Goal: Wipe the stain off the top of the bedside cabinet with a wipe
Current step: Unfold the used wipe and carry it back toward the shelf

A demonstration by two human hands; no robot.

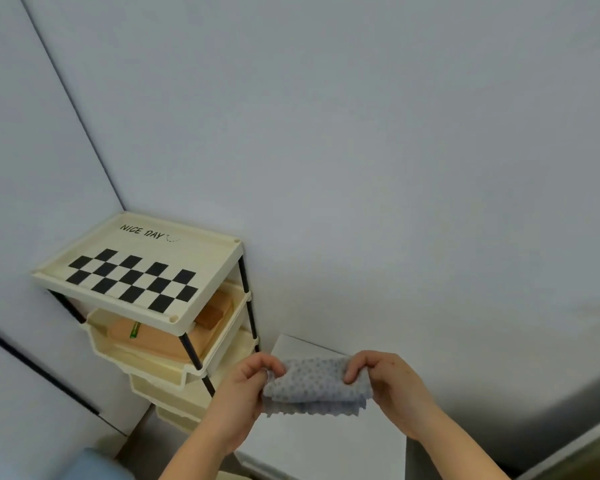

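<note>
pale walls [361, 133] back the white bedside cabinet [326, 445]; over it left hand [246, 386] and right hand [388, 379] each pinch an end of the wipe [316, 379], likely soft, light, floppy.

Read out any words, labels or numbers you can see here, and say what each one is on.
"NICE DAY", followed by a small smile mark: printed on the rack's top tray.
Green label on the brown box in the tier below: too small to read.
The wipe shows a dotted pattern, no text.
</note>
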